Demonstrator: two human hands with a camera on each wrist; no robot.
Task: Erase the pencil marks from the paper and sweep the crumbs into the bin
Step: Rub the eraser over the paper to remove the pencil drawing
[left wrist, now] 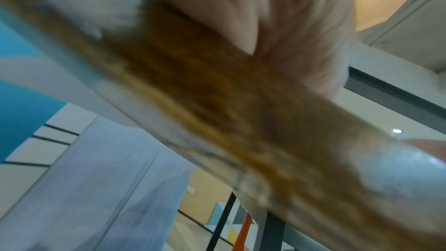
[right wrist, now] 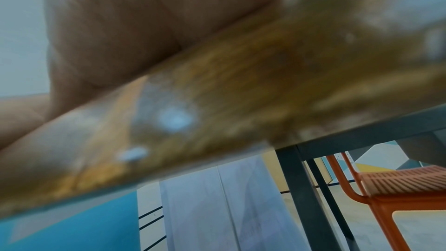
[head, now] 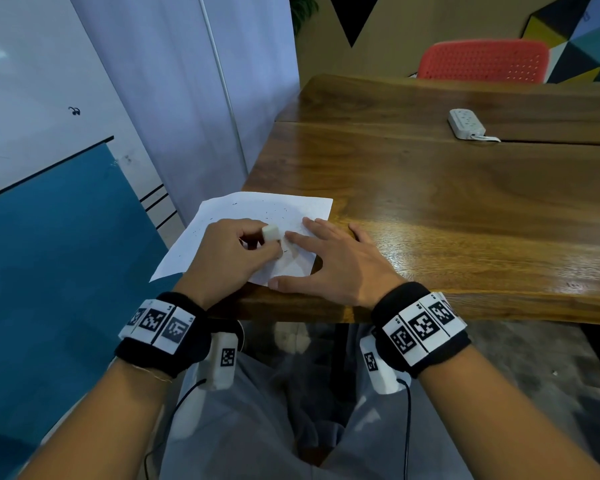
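A white sheet of paper [head: 257, 211] lies on the near left corner of the wooden table [head: 430, 188], part of it hanging past the table's left edge. Dark crumbs and faint pencil marks are scattered over it. My left hand [head: 238, 252] grips a white eraser [head: 270, 233], its lower end down on the paper. My right hand [head: 329, 258] lies flat with spread fingers, pressing on the paper's right part, thumb along the table's front edge. Both wrist views are blurred; they show only the table's edge [left wrist: 229, 112] and palm [right wrist: 144, 26]. No bin is visible.
A white power strip [head: 466, 123] with a cable lies at the far right of the table. A red perforated chair [head: 484, 60] stands behind the table, also seen as the orange chair [right wrist: 398, 182]. A blue and white wall panel [head: 66, 220] stands close on the left.
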